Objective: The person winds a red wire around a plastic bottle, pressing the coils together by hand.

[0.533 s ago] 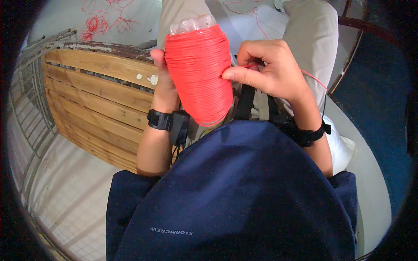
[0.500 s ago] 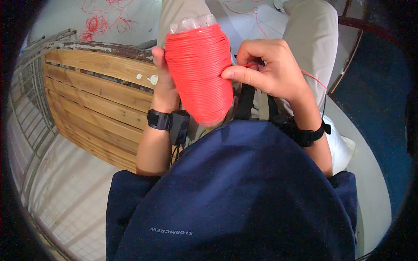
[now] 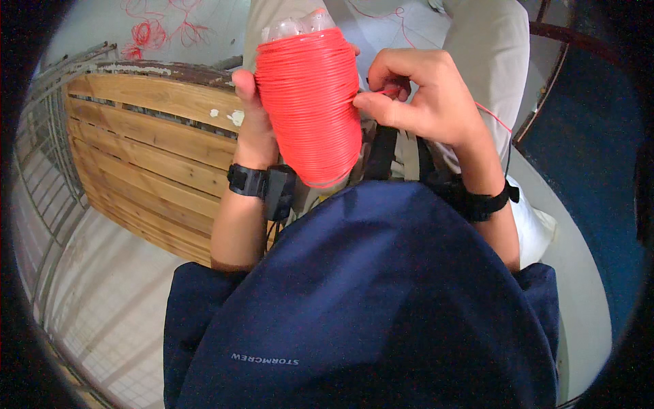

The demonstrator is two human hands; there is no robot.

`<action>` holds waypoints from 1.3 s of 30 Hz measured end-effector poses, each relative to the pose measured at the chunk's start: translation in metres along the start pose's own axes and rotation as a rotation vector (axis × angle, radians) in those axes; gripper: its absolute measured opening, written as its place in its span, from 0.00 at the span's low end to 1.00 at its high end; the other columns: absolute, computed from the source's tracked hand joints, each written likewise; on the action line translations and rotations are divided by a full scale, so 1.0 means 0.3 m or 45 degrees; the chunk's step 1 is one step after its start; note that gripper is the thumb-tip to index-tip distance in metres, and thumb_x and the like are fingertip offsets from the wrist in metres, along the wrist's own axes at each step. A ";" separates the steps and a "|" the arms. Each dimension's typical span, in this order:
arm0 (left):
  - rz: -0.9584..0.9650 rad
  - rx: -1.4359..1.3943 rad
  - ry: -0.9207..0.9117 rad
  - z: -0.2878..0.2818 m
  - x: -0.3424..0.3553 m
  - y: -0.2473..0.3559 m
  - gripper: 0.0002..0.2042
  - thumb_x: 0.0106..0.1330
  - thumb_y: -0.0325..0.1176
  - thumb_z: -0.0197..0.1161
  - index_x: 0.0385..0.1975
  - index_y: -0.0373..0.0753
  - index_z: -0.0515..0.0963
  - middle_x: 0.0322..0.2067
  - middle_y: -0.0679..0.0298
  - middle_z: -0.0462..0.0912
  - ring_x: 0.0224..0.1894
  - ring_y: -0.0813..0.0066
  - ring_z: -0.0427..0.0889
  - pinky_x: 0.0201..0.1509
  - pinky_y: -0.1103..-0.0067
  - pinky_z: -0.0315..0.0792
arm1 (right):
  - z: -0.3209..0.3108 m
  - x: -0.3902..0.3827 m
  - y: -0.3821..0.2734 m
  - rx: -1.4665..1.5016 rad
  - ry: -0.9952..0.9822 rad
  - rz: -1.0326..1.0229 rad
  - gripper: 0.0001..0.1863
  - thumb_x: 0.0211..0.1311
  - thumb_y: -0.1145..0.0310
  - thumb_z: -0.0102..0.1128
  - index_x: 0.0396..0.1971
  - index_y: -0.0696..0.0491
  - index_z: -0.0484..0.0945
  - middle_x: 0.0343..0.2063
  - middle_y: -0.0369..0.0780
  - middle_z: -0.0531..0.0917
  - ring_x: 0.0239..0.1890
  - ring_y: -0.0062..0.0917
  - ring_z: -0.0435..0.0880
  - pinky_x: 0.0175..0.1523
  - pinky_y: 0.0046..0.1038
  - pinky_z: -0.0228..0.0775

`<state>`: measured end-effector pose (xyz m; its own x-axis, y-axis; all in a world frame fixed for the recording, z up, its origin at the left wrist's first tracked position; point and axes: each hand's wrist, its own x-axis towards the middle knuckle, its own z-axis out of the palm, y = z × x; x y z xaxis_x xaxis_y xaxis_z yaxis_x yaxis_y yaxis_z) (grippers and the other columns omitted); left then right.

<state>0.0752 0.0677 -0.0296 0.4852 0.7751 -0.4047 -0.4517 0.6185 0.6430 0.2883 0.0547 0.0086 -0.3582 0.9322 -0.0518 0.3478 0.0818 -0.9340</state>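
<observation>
A clear plastic bottle point(image 3: 294, 28) is wound almost its whole length in tight turns of red cord point(image 3: 310, 109); only its lumpy base shows at the far end. My left hand point(image 3: 253, 112) grips the bottle from its left side and from behind, the thumb along the edge and most fingers hidden. At the bottle's right side, my right hand point(image 3: 424, 95) pinches the red cord between curled fingers, thumb tip close to the windings. From that hand the loose cord point(image 3: 494, 117) runs off to the right past my wrist.
Tangled red cord point(image 3: 144, 37) lies on the floor at the far left. A slatted wooden bench point(image 3: 150, 140) stands to my left, with a metal rack point(image 3: 51, 184) beyond it. My legs in light trousers point(image 3: 487, 61) are ahead, and a dark blue surface point(image 3: 579, 170) is at right.
The bottle and both hands have shifted slightly up and away from me. My right hand's fingers have curled in a little more around the cord beside the windings.
</observation>
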 end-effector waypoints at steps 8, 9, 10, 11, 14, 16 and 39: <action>-0.081 0.048 0.055 -0.041 -0.028 -0.013 0.70 0.27 0.85 0.54 0.69 0.36 0.52 0.58 0.46 0.71 0.55 0.61 0.77 0.60 0.67 0.74 | 0.006 -0.007 -0.004 -0.014 0.000 0.004 0.16 0.50 0.62 0.72 0.19 0.57 0.76 0.15 0.35 0.75 0.18 0.17 0.73 0.24 0.21 0.63; -0.077 0.047 0.058 -0.038 -0.031 -0.014 0.70 0.27 0.85 0.54 0.69 0.36 0.52 0.58 0.46 0.71 0.55 0.61 0.77 0.60 0.67 0.74 | 0.016 -0.005 -0.002 0.011 0.014 -0.017 0.18 0.50 0.58 0.72 0.18 0.56 0.76 0.14 0.37 0.75 0.17 0.21 0.74 0.24 0.24 0.65; -0.080 0.014 0.051 -0.031 -0.033 -0.016 0.70 0.27 0.85 0.54 0.69 0.36 0.51 0.58 0.46 0.72 0.56 0.60 0.77 0.60 0.67 0.74 | 0.023 -0.002 -0.001 0.036 0.029 -0.037 0.20 0.51 0.54 0.71 0.17 0.55 0.75 0.13 0.38 0.74 0.16 0.25 0.75 0.23 0.26 0.66; -0.082 -0.020 0.044 -0.027 -0.036 -0.016 0.70 0.27 0.85 0.54 0.69 0.36 0.51 0.57 0.46 0.72 0.56 0.59 0.77 0.60 0.66 0.74 | 0.027 0.003 -0.001 0.036 0.025 -0.040 0.20 0.51 0.54 0.71 0.17 0.55 0.75 0.13 0.38 0.74 0.16 0.25 0.75 0.23 0.26 0.66; -0.042 -0.033 0.087 -0.023 -0.054 -0.008 0.70 0.27 0.84 0.55 0.70 0.36 0.50 0.56 0.46 0.74 0.56 0.57 0.77 0.60 0.65 0.74 | 0.039 0.011 -0.010 0.059 0.026 -0.035 0.20 0.51 0.54 0.72 0.17 0.55 0.75 0.13 0.37 0.74 0.16 0.24 0.75 0.24 0.26 0.66; 0.003 -0.054 0.050 0.004 -0.038 0.007 0.70 0.26 0.84 0.56 0.70 0.36 0.50 0.55 0.45 0.74 0.55 0.57 0.77 0.59 0.65 0.74 | 0.039 0.015 -0.017 0.142 0.002 0.002 0.21 0.51 0.54 0.73 0.17 0.55 0.75 0.13 0.37 0.74 0.16 0.23 0.75 0.24 0.25 0.67; -0.065 0.016 0.075 -0.013 -0.104 0.017 0.53 0.41 0.66 0.74 0.61 0.31 0.65 0.55 0.55 0.77 0.55 0.66 0.78 0.60 0.70 0.72 | 0.056 0.011 0.006 0.218 0.026 0.004 0.27 0.47 0.51 0.76 0.13 0.53 0.68 0.11 0.38 0.71 0.13 0.25 0.72 0.21 0.28 0.64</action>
<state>0.0547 0.0471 -0.0163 0.4624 0.7491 -0.4744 -0.4179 0.6560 0.6285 0.2733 0.0520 0.0007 -0.3390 0.9395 -0.0492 0.1959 0.0193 -0.9804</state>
